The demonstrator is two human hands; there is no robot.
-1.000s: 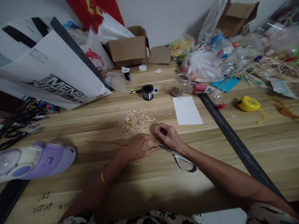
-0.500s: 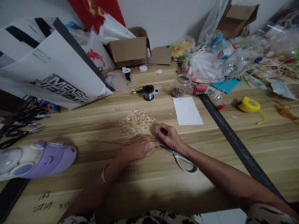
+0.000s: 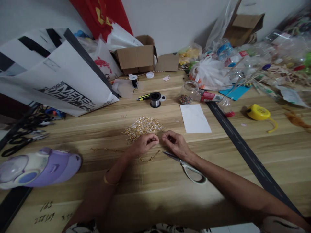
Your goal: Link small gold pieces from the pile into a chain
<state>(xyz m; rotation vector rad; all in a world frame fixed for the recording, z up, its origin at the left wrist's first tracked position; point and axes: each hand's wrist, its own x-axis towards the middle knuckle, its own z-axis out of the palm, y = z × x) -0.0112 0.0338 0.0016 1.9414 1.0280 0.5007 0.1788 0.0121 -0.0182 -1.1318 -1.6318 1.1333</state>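
Note:
My left hand (image 3: 143, 144) is closed in a pinch at the near edge of a pile of small gold and silver beads (image 3: 143, 126). A short beaded gold strand (image 3: 148, 158) hangs from its fingers onto the wooden table (image 3: 170, 194). My right hand (image 3: 175, 144) sits just to the right, its fingers curled and pinched close to the left hand; what they grip is too small to see. White-handled scissors (image 3: 188, 166) lie on the table under my right wrist. Another thin gold strand (image 3: 105, 149) lies left of my left hand.
A wire spool (image 3: 155, 99), a bead jar (image 3: 187, 93), a white paper sheet (image 3: 195, 118) and a yellow tape measure (image 3: 259, 112) lie beyond. A black ruler strip (image 3: 245, 152) crosses the right side. A purple bottle (image 3: 40, 167) lies at the left, near a large shopping bag (image 3: 55, 77). Cardboard boxes and plastic clutter line the wall.
My left hand has risen from the table and moved up toward the bead pile, exposing the beaded strand beneath it. My right hand has stayed in place. The view has tilted slightly.

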